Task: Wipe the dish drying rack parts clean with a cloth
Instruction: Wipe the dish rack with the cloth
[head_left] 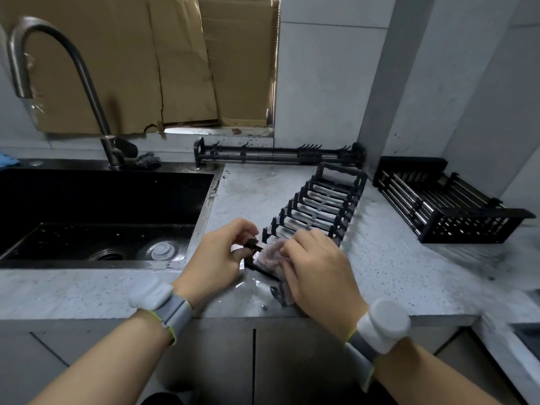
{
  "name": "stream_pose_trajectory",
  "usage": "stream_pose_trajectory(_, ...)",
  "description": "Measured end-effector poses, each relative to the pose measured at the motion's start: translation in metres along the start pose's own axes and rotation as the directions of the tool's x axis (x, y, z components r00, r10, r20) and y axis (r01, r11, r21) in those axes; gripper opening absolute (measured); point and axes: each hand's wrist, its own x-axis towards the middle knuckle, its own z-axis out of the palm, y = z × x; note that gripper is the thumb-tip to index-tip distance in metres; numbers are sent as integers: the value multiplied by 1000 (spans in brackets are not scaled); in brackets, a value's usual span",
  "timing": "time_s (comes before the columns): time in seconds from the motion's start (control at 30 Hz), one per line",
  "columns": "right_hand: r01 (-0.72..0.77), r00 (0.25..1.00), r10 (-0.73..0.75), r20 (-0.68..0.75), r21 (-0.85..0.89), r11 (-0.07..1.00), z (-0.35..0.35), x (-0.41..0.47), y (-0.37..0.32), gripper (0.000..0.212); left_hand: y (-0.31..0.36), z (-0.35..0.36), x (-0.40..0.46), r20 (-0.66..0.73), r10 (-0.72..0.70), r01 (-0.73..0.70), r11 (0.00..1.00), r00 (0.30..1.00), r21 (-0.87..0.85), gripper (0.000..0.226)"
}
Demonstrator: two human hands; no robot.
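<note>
Left hand [217,255] pinched the plate rack [318,206] end, steadying it; right hand [314,267] gripped the cloth [270,254], pressing it on.

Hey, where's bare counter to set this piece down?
Bare counter lies between the sink edge and the slotted plate rack, and between that rack and the basket. Crowded where the left hand and right hand work the cloth.

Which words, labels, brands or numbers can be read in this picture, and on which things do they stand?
None can be read.
Cardboard: plain brown, no print shows.
Wristbands: no readable mark.
Plate rack, basket, cloth: no lettering.
</note>
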Motion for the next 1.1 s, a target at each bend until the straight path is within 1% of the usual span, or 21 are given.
stream_pose_trajectory(0.13, -64, 996, 70, -52, 114, 991, -7, -29, 17, 6, 2, 0, 0, 0, -33, 33, 999, 999, -4, 43)
stream_pose_trajectory(0.23, -127, 990, 137, -38, 202, 971, -13, -43, 23, 14, 4, -1, -1, -1, -55, 55, 998, 998, -19, 43)
stream_pose_trajectory(0.3, -184, 983, 183, 25, 254, 950, -21, -50, 27, 23, 4, -1, -1, -11, -66, 66, 997, 998, -42, 43)
stream_pose_trajectory(0.37, -250, 966, 227, 127, 214, 944, -30, -54, 35, 30, 6, -1, -2, -16, -71, 70, 996, 997, -55, 42)
stream_pose_trajectory(0.43, -306, 943, 276, 188, 154, 939, -40, -53, 44, 24, 7, -1, -2, -11, -85, 84, 994, 996, -66, 42)
stream_pose_trajectory(0.47, -328, 936, 298, 188, 159, 931, -45, -49, 46, 19, 8, -2, -2, -8, -94, 93, 993, 996, -78, 43)
stream_pose_trajectory(0.53, -333, 942, 314, 115, 227, 915, -55, -32, 41, 16, 9, -2, -2, -2, -103, 102, 990, 995, -95, 44)
stream_pose_trajectory(0.6, -294, 953, 300, 30, 307, 905, -59, -5, 23, 13, 11, -1, -3, -1, -103, 102, 990, 995, -97, 43)
stream_pose_trajectory(0.67, -246, 967, 253, 21, 314, 917, -48, 22, 2, 13, 12, -1, -5, -19, -99, 96, 990, 995, -104, 42)
stream_pose_trajectory(0.77, -143, 986, 123, 109, 210, 967, -4, 46, -16, 17, 11, -4, -11, -79, -121, 114, 990, 990, -84, 42)
stream_pose_trajectory(0.87, -30, 970, 18, 243, 47, 998, 31, 55, -25, 23, 4, -12, -18, -120, -177, 169, 983, 977, -78, 51)
stream_pose_trajectory(1.0, 151, 932, -112, 344, -89, 985, 38, 65, -34, 22, -1, -18, -23, -131, -181, 175, 983, 975, -61, 51)
stream_pose_trajectory(1.1, 192, 920, -135, 369, -124, 973, 39, 66, -38, 23, -3, -18, -23, -116, -191, 184, 980, 975, -69, 50)
